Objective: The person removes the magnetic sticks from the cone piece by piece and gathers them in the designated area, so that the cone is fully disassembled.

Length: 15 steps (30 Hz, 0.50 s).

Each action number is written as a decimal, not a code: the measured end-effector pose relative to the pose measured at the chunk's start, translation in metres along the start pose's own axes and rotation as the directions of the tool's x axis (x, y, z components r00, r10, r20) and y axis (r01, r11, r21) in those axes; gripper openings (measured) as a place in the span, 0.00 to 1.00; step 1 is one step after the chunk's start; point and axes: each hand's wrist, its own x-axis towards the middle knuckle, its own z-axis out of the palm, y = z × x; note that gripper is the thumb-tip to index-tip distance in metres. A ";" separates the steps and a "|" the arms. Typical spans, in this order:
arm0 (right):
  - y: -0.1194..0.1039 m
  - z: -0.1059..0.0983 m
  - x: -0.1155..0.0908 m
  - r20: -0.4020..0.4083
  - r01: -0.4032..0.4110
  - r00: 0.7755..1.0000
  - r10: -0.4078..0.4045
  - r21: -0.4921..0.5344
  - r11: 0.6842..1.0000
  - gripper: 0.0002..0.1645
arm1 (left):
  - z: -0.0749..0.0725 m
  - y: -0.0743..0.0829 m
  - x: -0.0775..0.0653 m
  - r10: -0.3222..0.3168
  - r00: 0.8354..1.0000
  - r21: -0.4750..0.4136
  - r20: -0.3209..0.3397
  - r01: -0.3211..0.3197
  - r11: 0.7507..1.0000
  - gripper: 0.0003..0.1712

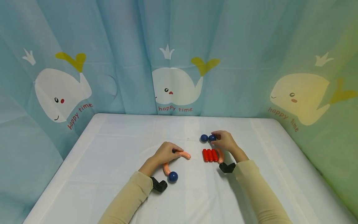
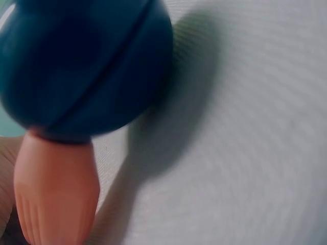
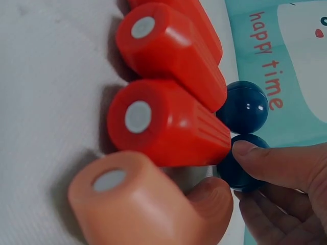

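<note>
My left hand (image 1: 167,153) holds a curved orange magnetic rod (image 1: 185,155) at its fingertips; a small dark patch shows between the fingers, its source mostly hidden. Beneath that hand, a second curved orange rod (image 2: 56,189) meets a dark blue ball (image 1: 172,177), large in the left wrist view. My right hand (image 1: 224,141) pinches another blue ball (image 3: 240,171) between thumb and fingers. Right beside it sits one more blue ball (image 1: 204,138). Three red rods (image 1: 210,155) with grey end discs lie side by side, and a curved orange rod (image 3: 138,204) lies along their right.
All pieces are on a table with a white cloth (image 1: 117,180). A blue curtain (image 1: 126,62) with whale prints stands behind its back edge and along both sides. Black wrist-worn pieces (image 1: 159,185) jut out near each sleeve, low over the cloth.
</note>
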 end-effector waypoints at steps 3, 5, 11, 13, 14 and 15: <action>0.000 0.000 0.000 0.002 -0.001 1.000 0.001 0.005 1.000 0.26 | 0.000 0.000 0.000 0.002 1.000 0.001 0.001 -0.002 1.000 0.11; 0.000 0.001 0.000 -0.001 0.000 1.000 0.000 0.008 1.000 0.27 | 0.000 0.000 0.000 0.003 1.000 0.006 -0.001 -0.003 1.000 0.11; -0.002 0.001 -0.002 0.005 -0.014 1.000 0.014 0.008 1.000 0.29 | 0.000 0.000 -0.001 0.011 1.000 0.018 -0.014 -0.011 1.000 0.11; -0.004 0.000 -0.003 -0.010 -0.013 1.000 0.013 0.012 1.000 0.30 | 0.001 0.001 -0.002 0.010 1.000 0.027 -0.012 -0.010 1.000 0.14; -0.007 0.000 -0.004 -0.023 -0.006 1.000 0.006 0.015 1.000 0.29 | 0.001 0.001 -0.002 0.008 1.000 0.035 -0.009 -0.008 0.999 0.17; -0.009 -0.001 -0.005 -0.040 0.009 0.999 -0.008 0.013 1.000 0.29 | 0.001 0.001 -0.003 0.000 1.000 0.039 -0.007 0.000 0.999 0.19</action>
